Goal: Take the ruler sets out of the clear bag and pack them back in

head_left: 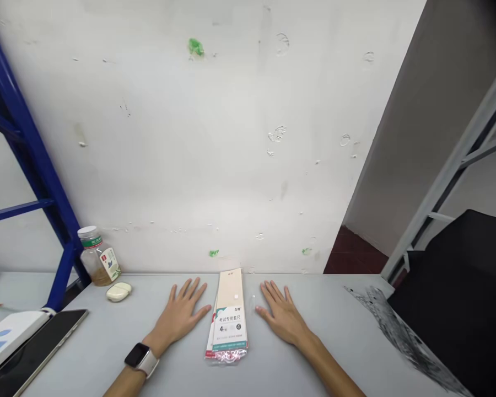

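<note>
A long, flat ruler-set package [229, 315] in clear plastic, with a beige card and a teal-and-white label, lies lengthwise on the grey table [334, 353]. My left hand [181, 315] rests flat on the table just left of the package, fingers spread, holding nothing; a smartwatch [141, 359] is on its wrist. My right hand [281, 317] lies flat just right of the package, fingers apart, holding nothing. Neither hand grips the package.
A small jar with a white lid [97, 257] and a pale oval case [118, 291] sit at the table's back left, beside a blue rack post [41, 182]. A dark tablet [37, 350] lies at the left edge. Black smudges [391, 325] mark the right side; a white wall stands behind.
</note>
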{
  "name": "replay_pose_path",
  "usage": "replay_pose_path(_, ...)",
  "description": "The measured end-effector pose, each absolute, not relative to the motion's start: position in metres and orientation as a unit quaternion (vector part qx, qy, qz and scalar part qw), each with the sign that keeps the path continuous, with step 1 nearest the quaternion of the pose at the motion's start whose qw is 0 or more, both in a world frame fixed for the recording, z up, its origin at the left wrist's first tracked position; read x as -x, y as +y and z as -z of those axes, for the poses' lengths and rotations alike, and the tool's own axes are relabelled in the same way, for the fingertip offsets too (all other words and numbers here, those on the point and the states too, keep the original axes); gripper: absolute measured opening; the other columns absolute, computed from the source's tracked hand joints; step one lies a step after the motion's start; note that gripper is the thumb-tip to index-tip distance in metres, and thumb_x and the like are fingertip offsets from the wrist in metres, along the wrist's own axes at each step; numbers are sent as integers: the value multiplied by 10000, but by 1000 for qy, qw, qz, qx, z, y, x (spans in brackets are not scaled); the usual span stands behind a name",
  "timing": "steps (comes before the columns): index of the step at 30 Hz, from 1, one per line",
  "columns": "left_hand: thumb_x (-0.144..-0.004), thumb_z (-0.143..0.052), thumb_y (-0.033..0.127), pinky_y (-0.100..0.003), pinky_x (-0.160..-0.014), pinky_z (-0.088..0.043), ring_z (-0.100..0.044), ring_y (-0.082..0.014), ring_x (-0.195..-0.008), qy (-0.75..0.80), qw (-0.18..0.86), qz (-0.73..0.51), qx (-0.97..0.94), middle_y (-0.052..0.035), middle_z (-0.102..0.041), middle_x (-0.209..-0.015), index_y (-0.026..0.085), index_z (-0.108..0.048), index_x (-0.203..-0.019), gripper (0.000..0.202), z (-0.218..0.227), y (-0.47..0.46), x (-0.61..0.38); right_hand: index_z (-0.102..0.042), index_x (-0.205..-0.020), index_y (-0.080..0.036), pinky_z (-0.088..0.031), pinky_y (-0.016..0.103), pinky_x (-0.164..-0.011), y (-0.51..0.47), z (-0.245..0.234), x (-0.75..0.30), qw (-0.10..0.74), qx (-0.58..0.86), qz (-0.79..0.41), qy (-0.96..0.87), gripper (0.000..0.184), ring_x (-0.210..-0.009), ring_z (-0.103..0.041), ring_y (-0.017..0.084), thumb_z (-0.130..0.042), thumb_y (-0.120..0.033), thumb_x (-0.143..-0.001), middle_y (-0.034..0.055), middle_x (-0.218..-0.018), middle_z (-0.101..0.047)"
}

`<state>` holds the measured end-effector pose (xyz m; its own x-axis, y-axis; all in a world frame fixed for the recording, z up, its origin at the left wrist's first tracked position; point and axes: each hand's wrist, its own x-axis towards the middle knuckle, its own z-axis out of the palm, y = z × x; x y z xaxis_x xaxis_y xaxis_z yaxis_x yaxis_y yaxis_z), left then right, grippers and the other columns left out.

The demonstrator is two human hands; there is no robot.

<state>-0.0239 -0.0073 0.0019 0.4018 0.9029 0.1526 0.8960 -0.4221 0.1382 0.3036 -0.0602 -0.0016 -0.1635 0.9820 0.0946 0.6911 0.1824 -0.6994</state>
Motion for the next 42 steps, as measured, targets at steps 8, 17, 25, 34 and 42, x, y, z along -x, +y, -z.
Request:
replay_pose_path(8,-913,-336,678,-594,-1143,-122,-243,-335,-1444,537,21,-98,-838,-54,-303,-1568,333,-346,-1478,662,-4,-8,23,-383,-1464,-289,108,441,-1200,-59,2,-303,257,594,-253,-719,714,-1486,-124,250,-458,-664,-861,-28,-1578,-220)
replay_pose_path(17,-912,-335,675,-589,-1147,-117,-226,-336,-1449,537,27,-94,-838,-42,-273,-1581,338,-340,-1481,661,-2,-7,24,-401,-1453,-310,117,412,-1201,-58,5,-303,259,597,-249,-717,673,-1486,-126,227,-479,-628,-864,-39,-1573,-239)
replay_pose_path(25,-911,-334,677,-592,-1145,-109,-223,-339,-1450,541,35,-94,-835,-56,-279,-1577,320,-358,-1476,669,-7,-9,22,-395,-1459,-284,108,427,-1201,-59,2,-303,254,597,-249,-720,690,-1487,-124,231,-461,-635,-868,-27,-1576,-218)
replay_pose_path(34,-915,-310,680,-579,-1147,-107,-217,-330,-1453,541,30,-85,-836,-43,-262,-1585,326,-334,-1485,671,-4,-9,23,-395,-1457,-301,86,443,-1201,-59,3,-302,247,601,-237,-722,679,-1486,-134,230,-455,-636,-869,-36,-1576,-225)
replay_pose_path(42,-920,-269,691,-584,-1149,-128,-206,-324,-1457,541,14,-64,-839,-43,-242,-1591,313,-303,-1498,691,-8,-11,22,-189,-1534,-224,64,459,-1206,-63,-9,-298,108,627,-178,-751,750,-1494,-42,239,-225,-655,-922,-16,-1611,-88)
